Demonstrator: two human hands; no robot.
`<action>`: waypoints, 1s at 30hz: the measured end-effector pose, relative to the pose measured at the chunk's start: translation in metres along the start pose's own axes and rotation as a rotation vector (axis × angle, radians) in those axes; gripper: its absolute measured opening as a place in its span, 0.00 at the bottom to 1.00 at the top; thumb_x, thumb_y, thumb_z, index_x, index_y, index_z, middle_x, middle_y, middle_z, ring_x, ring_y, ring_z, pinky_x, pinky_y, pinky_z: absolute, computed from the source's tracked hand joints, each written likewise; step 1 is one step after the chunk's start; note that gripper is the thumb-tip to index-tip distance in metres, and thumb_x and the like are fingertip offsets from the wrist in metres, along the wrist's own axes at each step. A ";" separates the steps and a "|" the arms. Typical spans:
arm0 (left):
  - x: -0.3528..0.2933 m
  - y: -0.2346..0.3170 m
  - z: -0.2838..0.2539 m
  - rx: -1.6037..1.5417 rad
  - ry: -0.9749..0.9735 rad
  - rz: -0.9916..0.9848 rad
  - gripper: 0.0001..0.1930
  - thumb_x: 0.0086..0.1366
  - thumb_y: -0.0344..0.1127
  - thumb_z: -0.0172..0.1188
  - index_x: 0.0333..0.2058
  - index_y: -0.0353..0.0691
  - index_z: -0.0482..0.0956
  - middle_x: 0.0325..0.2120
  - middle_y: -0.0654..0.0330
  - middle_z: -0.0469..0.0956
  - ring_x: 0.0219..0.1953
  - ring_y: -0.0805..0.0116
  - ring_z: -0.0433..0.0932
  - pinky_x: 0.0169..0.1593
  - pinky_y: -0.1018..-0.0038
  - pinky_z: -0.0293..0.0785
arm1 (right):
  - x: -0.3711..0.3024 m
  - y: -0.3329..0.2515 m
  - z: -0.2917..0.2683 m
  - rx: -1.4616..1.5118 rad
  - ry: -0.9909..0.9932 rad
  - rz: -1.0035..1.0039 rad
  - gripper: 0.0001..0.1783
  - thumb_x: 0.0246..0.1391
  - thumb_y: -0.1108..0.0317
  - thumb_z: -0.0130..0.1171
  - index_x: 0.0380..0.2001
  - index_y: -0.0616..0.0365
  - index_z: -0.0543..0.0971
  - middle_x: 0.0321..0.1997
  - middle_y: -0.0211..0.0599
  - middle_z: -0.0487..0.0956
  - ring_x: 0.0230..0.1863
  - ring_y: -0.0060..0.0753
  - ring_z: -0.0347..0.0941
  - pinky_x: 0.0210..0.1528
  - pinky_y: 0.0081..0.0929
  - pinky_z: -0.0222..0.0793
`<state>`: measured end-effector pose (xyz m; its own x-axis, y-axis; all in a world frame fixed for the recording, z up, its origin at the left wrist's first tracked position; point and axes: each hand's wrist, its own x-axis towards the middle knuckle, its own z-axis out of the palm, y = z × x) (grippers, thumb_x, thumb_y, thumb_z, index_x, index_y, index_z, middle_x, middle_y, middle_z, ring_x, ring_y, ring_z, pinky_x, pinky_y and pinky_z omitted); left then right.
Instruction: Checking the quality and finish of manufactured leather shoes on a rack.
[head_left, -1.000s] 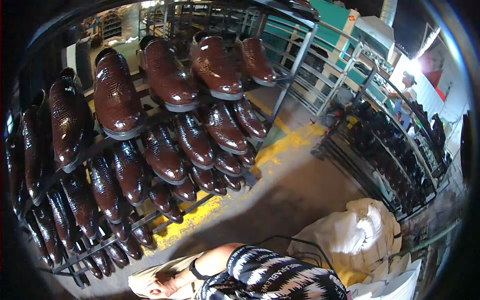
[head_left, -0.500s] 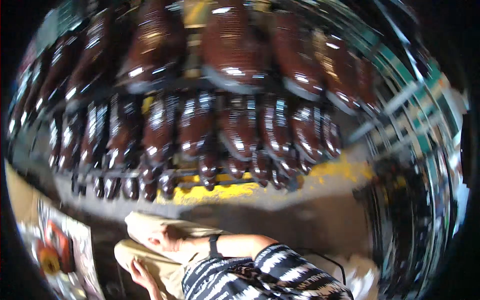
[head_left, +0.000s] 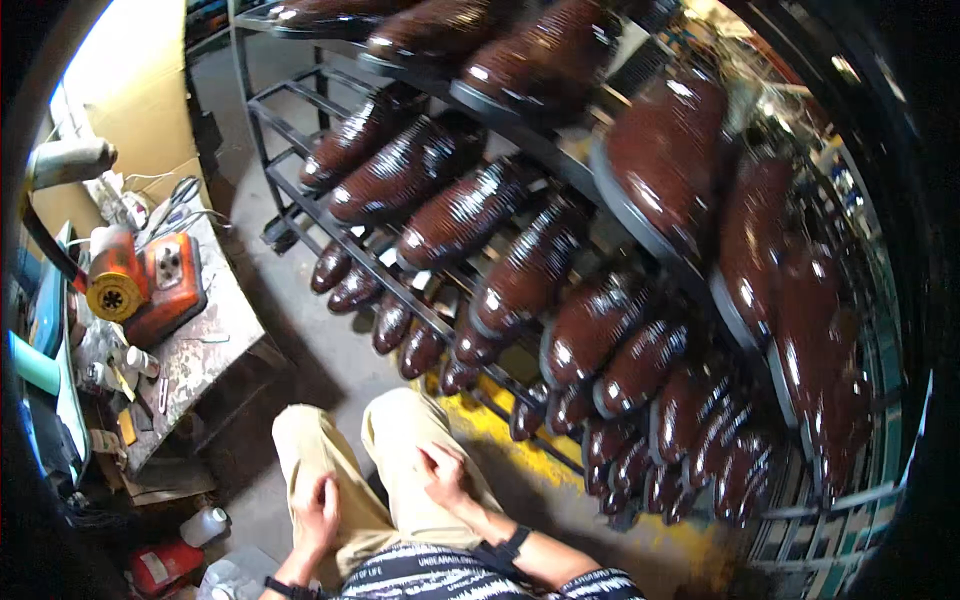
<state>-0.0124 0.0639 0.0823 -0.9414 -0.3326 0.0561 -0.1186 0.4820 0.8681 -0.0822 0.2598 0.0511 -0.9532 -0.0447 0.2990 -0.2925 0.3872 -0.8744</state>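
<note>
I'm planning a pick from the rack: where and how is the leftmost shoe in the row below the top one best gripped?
Probably around the middle of the leftmost shoe, from its left: shelf bars show there, while the next shoe crowds its right. It sits toe forward, so the sides span crosswise.

From my end I'm seeing a worn grey floor (head_left: 310, 345) with patchy yellow paint (head_left: 555, 475) beneath a dark metal rack (head_left: 250, 105). Off to the left there's a scuffed, stained worktop (head_left: 225, 310), a tan cardboard panel (head_left: 150, 100) behind it, and pretty harsh light whiting out that upper corner.
</note>
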 end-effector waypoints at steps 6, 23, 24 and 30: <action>0.006 -0.036 0.010 0.091 -0.005 0.177 0.04 0.54 0.26 0.53 0.26 0.37 0.77 0.17 0.58 0.73 0.19 0.68 0.73 0.25 0.76 0.69 | 0.010 0.014 0.002 -0.107 -0.084 0.126 0.05 0.48 0.72 0.55 0.23 0.62 0.75 0.14 0.35 0.71 0.14 0.30 0.66 0.19 0.26 0.61; 0.202 0.085 -0.043 -0.486 -0.304 -0.266 0.06 0.61 0.30 0.49 0.31 0.34 0.74 0.16 0.64 0.72 0.18 0.78 0.69 0.24 0.81 0.67 | 0.095 -0.065 -0.013 0.152 -0.161 0.977 0.14 0.54 0.59 0.52 0.28 0.59 0.76 0.18 0.24 0.72 0.20 0.14 0.67 0.22 0.16 0.63; 0.222 0.109 -0.053 -0.513 -0.287 -0.274 0.06 0.62 0.29 0.48 0.35 0.34 0.72 0.17 0.62 0.72 0.17 0.77 0.69 0.24 0.82 0.68 | 0.101 -0.078 -0.027 0.178 -0.116 1.058 0.14 0.54 0.58 0.52 0.26 0.58 0.77 0.17 0.24 0.71 0.18 0.13 0.66 0.19 0.15 0.62; 0.309 0.239 -0.101 -0.676 -0.150 -0.151 0.08 0.64 0.34 0.47 0.37 0.37 0.71 0.16 0.60 0.72 0.15 0.78 0.67 0.20 0.82 0.67 | 0.145 -0.220 -0.142 0.356 0.149 1.096 0.18 0.54 0.56 0.51 0.25 0.63 0.75 0.16 0.28 0.71 0.15 0.15 0.65 0.17 0.15 0.63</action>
<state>-0.3002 -0.0053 0.3571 -0.9691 -0.2178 -0.1158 -0.0754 -0.1857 0.9797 -0.1449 0.2995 0.3406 -0.6969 0.2720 -0.6636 0.6565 -0.1304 -0.7430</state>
